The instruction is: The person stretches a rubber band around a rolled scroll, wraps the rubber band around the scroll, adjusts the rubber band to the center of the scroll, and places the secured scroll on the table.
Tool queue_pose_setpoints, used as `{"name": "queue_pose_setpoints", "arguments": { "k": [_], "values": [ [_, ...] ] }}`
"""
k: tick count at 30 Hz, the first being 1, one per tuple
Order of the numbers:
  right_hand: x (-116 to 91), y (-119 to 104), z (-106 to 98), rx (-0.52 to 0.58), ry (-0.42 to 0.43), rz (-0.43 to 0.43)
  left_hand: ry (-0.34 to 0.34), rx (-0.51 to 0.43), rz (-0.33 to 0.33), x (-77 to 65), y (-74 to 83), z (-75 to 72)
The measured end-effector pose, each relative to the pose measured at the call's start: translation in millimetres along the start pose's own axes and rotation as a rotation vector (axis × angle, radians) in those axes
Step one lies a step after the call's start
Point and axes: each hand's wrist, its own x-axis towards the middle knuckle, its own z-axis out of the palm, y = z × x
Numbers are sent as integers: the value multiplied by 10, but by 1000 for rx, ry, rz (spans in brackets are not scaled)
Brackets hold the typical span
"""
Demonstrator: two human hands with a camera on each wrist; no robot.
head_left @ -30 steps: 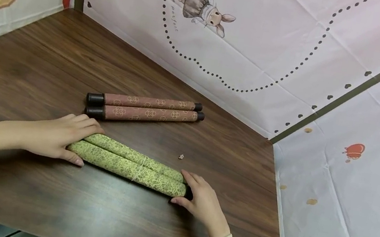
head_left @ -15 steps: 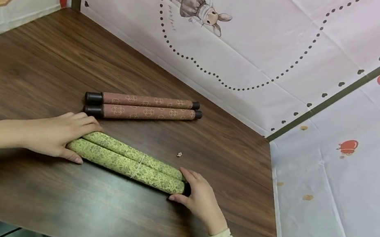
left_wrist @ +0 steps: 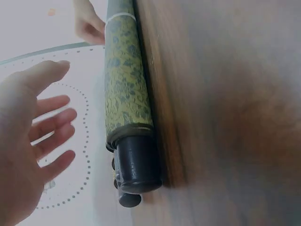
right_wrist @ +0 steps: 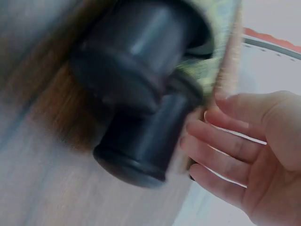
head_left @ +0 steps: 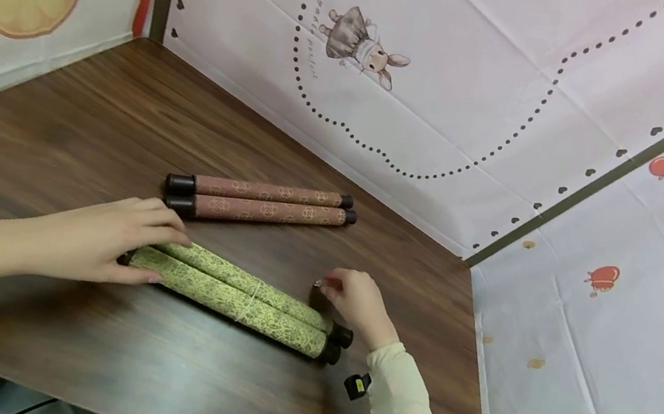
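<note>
The pair of green patterned scrolls, bound by a thin white string, lies aslant on the tabletop, black end knobs jutting at my right; just beyond that end sits a tiny pale bit, right at the fingertips of my right hand; those fingers are bent narrow towards the thumb, though I cannot tell whether they pinch it; my left hand is at the other end, fingers loosely spread, contact unclear; two brown scrolls lie side by side beyond; tabletop stretches from the green pair to its near edge; printed cloth borders the back.
</note>
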Motion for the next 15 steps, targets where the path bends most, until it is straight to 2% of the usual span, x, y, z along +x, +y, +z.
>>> {"name": "queue_pose_setpoints", "arguments": {
  "k": [5, 10, 15],
  "values": [
    [125, 61, 114, -87, -2, 44, 40, -4, 39, -51, 124, -43],
    [157, 45, 137, -105, 30, 35, 72, -8, 44, -105, 150, -73],
    [86, -120, 37, -94, 154, -29, 103, -14, 62, -113, 164, -101]
  ]
}}
